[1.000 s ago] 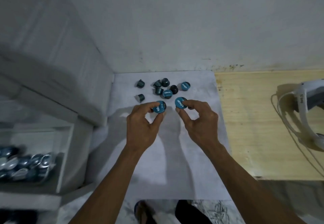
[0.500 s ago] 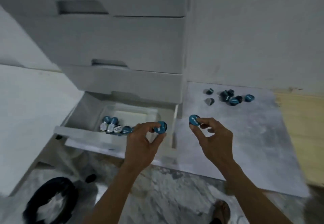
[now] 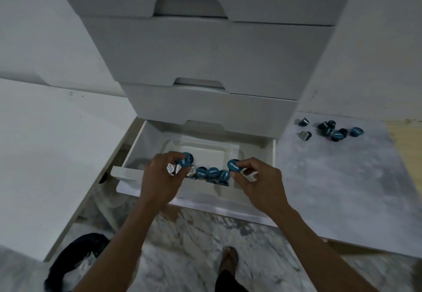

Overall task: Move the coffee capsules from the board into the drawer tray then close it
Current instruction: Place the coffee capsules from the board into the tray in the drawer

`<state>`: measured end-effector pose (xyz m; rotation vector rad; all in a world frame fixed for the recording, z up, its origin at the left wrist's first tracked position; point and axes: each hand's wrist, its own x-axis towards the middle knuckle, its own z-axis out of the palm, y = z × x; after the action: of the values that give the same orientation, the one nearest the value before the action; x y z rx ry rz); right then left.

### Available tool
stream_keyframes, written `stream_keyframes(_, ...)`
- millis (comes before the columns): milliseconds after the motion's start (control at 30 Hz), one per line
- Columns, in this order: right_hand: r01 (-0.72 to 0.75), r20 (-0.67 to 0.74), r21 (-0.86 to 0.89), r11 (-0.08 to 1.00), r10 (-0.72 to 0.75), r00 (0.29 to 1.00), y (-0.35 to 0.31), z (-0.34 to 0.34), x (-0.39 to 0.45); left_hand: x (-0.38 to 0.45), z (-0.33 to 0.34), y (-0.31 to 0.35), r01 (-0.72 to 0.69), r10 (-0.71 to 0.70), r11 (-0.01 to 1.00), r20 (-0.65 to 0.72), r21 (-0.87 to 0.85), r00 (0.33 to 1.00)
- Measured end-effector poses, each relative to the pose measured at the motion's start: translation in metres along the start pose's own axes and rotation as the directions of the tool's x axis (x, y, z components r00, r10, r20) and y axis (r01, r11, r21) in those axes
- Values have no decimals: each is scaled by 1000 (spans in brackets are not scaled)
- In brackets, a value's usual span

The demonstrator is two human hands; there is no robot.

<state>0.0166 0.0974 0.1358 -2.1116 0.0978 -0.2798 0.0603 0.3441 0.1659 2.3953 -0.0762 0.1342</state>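
My left hand (image 3: pixel 159 177) pinches a blue-lidded coffee capsule (image 3: pixel 186 159) over the open bottom drawer (image 3: pixel 269 154). My right hand (image 3: pixel 258 177) pinches a second blue capsule (image 3: pixel 234 166) beside it, also above the drawer. Under both hands, several capsules (image 3: pixel 206 173) lie in a row inside the white tray (image 3: pixel 205 150); some are hidden by my left fingers. Far right, several dark capsules (image 3: pixel 331 128) sit in a cluster on the grey marbled board (image 3: pixel 342 177).
Closed white drawers (image 3: pixel 205 58) stack above the open one. A white panel (image 3: pixel 57 143) lies to the left, a black round object (image 3: pixel 75 262) at lower left. A wooden surface (image 3: pixel 408 136) edges the board at right. My foot (image 3: pixel 229 259) stands on the marble floor.
My view swung left from the board to the drawer. Both hands carried their capsules from the board to above the tray.
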Motion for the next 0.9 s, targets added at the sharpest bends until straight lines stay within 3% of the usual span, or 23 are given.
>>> stream_keyframes(233,-11,139,-72,997,21,990,18,47,58,76,29,-27,-99,65,984,222,148,973)
stream_keyframes(500,-44,374,-272,961,148,916,38,88,105,121,67,-50,-156,48,968,463,198,885)
stream_keyframes(700,-92,448,-318,944,235,862,49,106,117,135,81,-64,-127,10,974,524,188,852)
stream_keyframes(900,-67,472,-296,953,207,857,51,119,119,140,85,-72,-128,1,973,555,190,832)
